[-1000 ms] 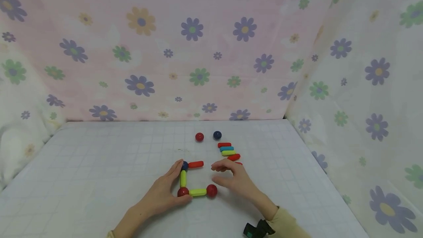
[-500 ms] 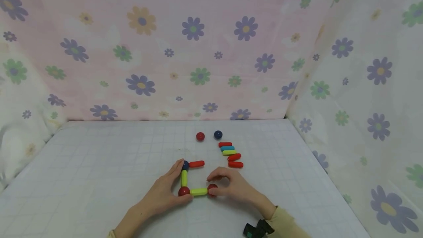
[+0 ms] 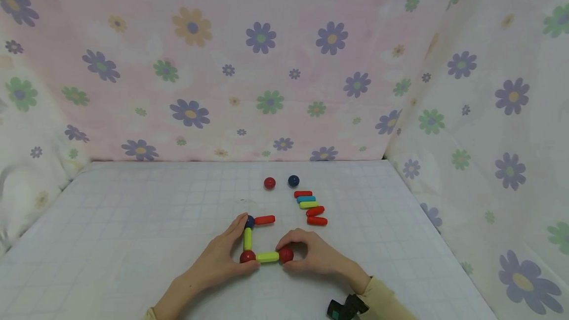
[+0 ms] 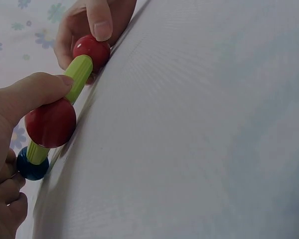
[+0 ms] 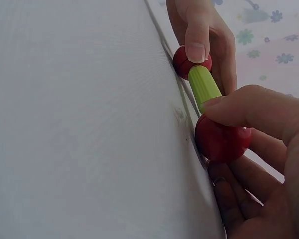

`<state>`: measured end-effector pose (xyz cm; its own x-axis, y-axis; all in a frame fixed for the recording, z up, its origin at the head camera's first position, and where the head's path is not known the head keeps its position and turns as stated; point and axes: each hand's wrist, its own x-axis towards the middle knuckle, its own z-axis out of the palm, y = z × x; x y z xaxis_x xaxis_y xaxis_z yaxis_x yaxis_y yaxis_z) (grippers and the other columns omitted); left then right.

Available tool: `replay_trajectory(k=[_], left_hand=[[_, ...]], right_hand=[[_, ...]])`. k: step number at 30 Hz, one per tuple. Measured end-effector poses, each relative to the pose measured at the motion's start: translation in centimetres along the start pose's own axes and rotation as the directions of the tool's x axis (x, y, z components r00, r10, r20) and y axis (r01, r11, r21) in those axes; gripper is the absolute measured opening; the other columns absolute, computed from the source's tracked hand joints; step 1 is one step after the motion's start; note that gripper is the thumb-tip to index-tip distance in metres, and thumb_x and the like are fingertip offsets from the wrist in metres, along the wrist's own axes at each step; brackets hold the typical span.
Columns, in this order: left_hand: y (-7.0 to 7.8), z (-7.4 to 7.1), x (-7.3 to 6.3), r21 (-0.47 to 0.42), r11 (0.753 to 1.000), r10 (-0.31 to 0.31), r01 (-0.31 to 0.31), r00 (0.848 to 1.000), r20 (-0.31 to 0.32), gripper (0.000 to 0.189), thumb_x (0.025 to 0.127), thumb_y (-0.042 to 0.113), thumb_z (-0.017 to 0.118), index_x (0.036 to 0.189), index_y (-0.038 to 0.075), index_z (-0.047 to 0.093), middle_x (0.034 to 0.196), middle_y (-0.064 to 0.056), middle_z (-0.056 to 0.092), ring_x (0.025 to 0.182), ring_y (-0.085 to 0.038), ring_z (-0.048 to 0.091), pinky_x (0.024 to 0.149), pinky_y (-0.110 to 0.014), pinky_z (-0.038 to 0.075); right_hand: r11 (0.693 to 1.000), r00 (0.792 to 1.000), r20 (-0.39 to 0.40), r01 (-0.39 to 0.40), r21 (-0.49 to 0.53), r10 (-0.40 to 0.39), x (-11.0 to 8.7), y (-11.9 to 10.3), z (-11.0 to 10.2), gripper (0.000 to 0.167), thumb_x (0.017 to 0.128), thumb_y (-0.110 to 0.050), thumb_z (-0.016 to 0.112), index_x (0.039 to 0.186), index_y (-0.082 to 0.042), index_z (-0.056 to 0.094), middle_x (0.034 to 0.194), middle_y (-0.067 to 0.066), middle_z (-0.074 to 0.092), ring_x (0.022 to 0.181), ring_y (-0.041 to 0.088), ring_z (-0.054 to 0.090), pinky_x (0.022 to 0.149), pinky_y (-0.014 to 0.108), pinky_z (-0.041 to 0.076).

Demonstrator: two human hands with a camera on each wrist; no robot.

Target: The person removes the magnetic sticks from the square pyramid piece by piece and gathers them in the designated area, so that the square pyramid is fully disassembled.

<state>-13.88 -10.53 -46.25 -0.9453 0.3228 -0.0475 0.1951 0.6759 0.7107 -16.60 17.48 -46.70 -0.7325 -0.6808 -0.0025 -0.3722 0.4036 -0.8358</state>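
On the table lies a joined piece of magnetic rods and balls: a blue ball (image 3: 250, 221) with a red rod (image 3: 264, 220), a yellow-green rod (image 3: 247, 239) down to a red corner ball (image 3: 247, 257), then another yellow-green rod (image 3: 267, 257) to a red end ball (image 3: 286, 255). My left hand (image 3: 218, 259) holds its left side, fingers along the blue ball, thumb by the corner ball. Between thumb and fingers my right hand (image 3: 316, 254) pinches the end ball; in the right wrist view its thumb (image 5: 239, 107) lies where ball and rod meet.
Beyond the right hand, several loose rods lie in a slanting column, among them a red rod (image 3: 317, 221) and a blue rod (image 3: 306, 199). Behind them sit a loose red ball (image 3: 269, 183) and a dark blue ball (image 3: 293, 180). A flowered curtain (image 3: 222, 88) borders the table (image 3: 133, 221).
My right hand has come left and down from beside the piece, and its fingers have closed on the red end ball. The left hand stays in place.
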Motion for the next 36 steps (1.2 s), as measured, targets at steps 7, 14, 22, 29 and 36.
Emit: replay_trajectory(k=[7,14,22,29,36], left_hand=[[-0.05,0.06,-0.03,-0.002,1.000,0.013,-0.013,1.000,-0.002,0.108,0.074,0.058,0.081,0.159,0.018,0.027,0.165,-0.001,0.026,0.150,-0.026,0.031,0.112,-0.057,0.038],[0.01,0.07,-0.03,0.005,1.000,0.005,-0.005,1.000,0.000,0.109,0.074,0.058,0.081,0.160,0.019,0.026,0.165,-0.001,0.026,0.150,-0.026,0.031,0.112,-0.057,0.039],[-0.08,0.09,-0.02,0.006,1.000,0.005,-0.005,1.000,0.003,0.109,0.075,0.061,0.079,0.160,0.019,0.025,0.166,0.000,0.024,0.150,-0.026,0.031,0.113,-0.056,0.038],[-0.12,0.06,-0.02,0.008,1.000,0.004,-0.004,1.000,0.005,0.109,0.075,0.060,0.080,0.160,0.019,0.025,0.166,-0.001,0.025,0.150,-0.026,0.030,0.113,-0.056,0.038],[0.00,0.00,-0.08,0.005,1.000,0.009,-0.009,1.000,0.007,0.110,0.074,0.061,0.080,0.160,0.019,0.025,0.166,0.000,0.025,0.150,-0.025,0.030,0.113,-0.055,0.039]], right_hand=[[1.000,1.000,-0.002,-0.001,-0.018,0.000,-0.05,0.08,0.00,0.034,0.088,-0.028,0.076,0.121,-0.028,0.068,0.116,-0.015,0.066,0.106,0.009,0.057,0.098,0.027,0.048],[0.998,0.999,-0.005,0.040,-0.039,-0.040,0.13,0.29,0.17,0.031,0.087,-0.032,0.078,0.116,-0.027,0.068,0.110,-0.014,0.066,0.102,0.009,0.056,0.094,0.026,0.048],[0.998,1.000,0.013,0.027,-0.056,-0.026,0.33,0.46,0.34,0.022,0.089,-0.034,0.076,0.110,-0.032,0.071,0.108,-0.014,0.066,0.104,0.010,0.054,0.090,0.026,0.048],[1.000,1.000,-0.012,0.002,-0.007,-0.002,0.24,-0.16,0.36,0.024,0.088,-0.026,0.077,0.111,-0.026,0.072,0.108,-0.009,0.067,0.104,0.010,0.055,0.091,0.025,0.049],[1.000,0.999,-0.052,0.000,-0.014,-0.001,0.12,0.33,0.37,0.035,0.088,-0.034,0.077,0.122,-0.029,0.067,0.113,-0.013,0.067,0.104,0.010,0.057,0.095,0.025,0.048]])
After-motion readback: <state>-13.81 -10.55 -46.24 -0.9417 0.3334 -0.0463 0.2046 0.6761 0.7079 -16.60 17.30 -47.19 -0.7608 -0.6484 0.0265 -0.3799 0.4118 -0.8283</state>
